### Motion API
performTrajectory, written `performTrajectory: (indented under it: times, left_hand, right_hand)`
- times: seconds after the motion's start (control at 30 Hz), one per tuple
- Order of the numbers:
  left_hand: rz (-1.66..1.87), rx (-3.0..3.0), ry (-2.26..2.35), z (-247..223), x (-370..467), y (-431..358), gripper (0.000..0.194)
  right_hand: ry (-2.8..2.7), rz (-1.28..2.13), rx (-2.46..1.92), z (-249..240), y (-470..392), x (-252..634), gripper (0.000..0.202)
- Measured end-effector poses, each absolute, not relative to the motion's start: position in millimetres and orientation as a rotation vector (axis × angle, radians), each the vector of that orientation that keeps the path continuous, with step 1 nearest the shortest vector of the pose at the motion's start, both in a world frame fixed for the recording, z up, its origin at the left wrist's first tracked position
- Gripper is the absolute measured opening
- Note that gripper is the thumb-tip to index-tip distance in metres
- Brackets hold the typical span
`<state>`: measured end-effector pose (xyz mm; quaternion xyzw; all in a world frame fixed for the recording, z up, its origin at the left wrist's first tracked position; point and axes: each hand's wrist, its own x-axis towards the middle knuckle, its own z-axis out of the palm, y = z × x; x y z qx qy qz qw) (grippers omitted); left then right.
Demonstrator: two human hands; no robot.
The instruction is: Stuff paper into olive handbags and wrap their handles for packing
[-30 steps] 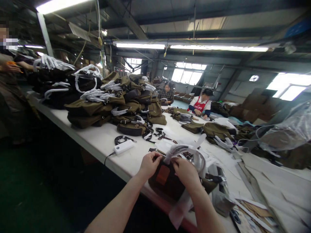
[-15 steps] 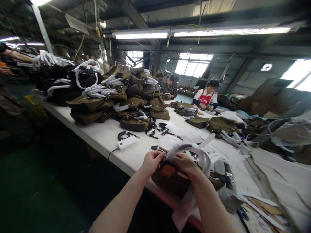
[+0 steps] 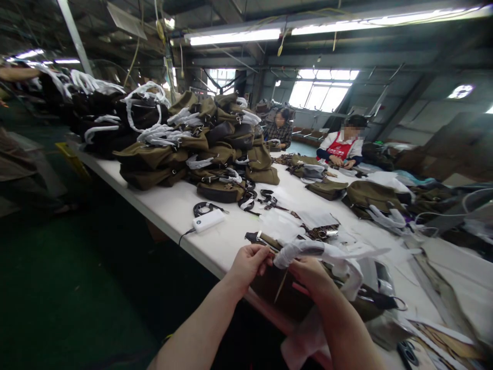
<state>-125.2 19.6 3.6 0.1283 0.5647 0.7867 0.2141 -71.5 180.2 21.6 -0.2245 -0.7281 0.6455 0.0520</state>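
Since the earlier frames the view has tipped lower and swung a little, so both hands sit lower and further right in the picture, and the white paper-wrapped bag handle (image 3: 308, 249) now lies flatter, stretched out to the right rather than arching up; the left hand (image 3: 248, 264) is pinched shut on the near end of that wrapping, thumb and fingers closed on it; the right hand (image 3: 314, 277) is curled closed around the handle just beside the left, the two hands almost touching. Beneath them the dark brown canvas bag (image 3: 285, 298) rests on the near edge of the long white worktable (image 3: 173, 210), partly hanging over it; a loose strip of white wrapping paper (image 3: 304, 339) trails down under the right forearm.

Left of the hands, near the table edge, lies a white rectangular power bank (image 3: 208, 221) with a black cable running off the edge; behind it rises a tall heap of olive-green canvas bags (image 3: 200, 149) with white-wrapped handles, and further left a pile of black bags (image 3: 103, 123) wrapped likewise. Loose black straps (image 3: 265, 198) lie between the heap and the hands. Across the table sit two other people (well apart from the hands): a person in a red apron (image 3: 341, 149) and a person in a checked shirt (image 3: 279, 131), both bent over olive bags.
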Motion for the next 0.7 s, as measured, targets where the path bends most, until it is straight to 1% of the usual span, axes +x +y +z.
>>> performTrajectory:
  times: [0.07, 0.13, 0.27, 0.33, 0.43, 0.53, 0.7]
  left_hand:
    - [2.215, 0.352, 1.558, 2, -124, 21, 0.052]
    - [2.231, 0.348, 1.541, 0, -123, 23, 0.05]
    - [2.277, 0.325, 1.498, -3, -124, 25, 0.047]
    - [2.294, 0.328, 1.494, -3, -124, 26, 0.045]
    - [2.304, 0.334, 1.51, -3, -124, 27, 0.043]
    - [2.296, 0.338, 1.547, -2, -123, 28, 0.045]
    - [2.263, 0.38, 1.64, -3, -122, 28, 0.05]
  right_hand:
    - [-2.253, 1.941, -0.867, 19, 179, -72, 0.028]
    - [-2.268, 1.945, -0.932, 19, 178, -72, 0.027]
    - [-2.272, 2.009, -0.7, 24, 177, -74, 0.028]
    - [-2.286, 1.99, -0.619, 29, 176, -76, 0.029]
    - [-2.329, 1.903, -0.588, 35, 176, -78, 0.032]
    - [-2.356, 1.843, -0.594, 38, 176, -79, 0.035]
    - [-2.303, 1.924, -0.538, 37, 174, -77, 0.034]
